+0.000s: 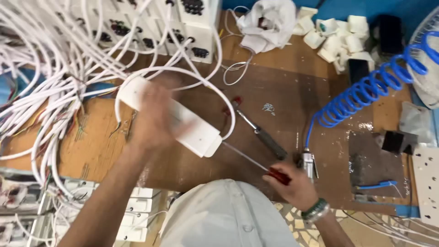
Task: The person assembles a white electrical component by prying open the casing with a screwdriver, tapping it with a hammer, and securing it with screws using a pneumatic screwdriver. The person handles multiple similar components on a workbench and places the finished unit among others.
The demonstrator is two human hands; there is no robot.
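While the left hand (153, 120) lies blurred across the middle of the white power strip (171, 118), its fingers curl over the casing, gripping it. The strip rests tilted on the brown bench (292, 68), one end up-left, the other down-right. A white cord (206, 80) loops up from the strip's lower-right end and arcs back over it.

Right of the strip, the right hand (295, 185) is closed on a red-handled screwdriver (256, 163), whose thin shaft points up-left toward the strip's lower-right end. The wrist carries a green and silver band (316, 210).

Just right of the strip lies a second tool, black-handled (260, 130), untouched. Further right, a blue coiled hose (366, 91) runs down to a metal nozzle (309, 163) close by the right hand.

Left of the strip: a mass of white cables (50, 77). Above it: white socket boxes (192, 27). Above and right: a white cloth (267, 23) and small white parts (340, 39). Below the strip, at the bench edge: stacked white units (137, 212).
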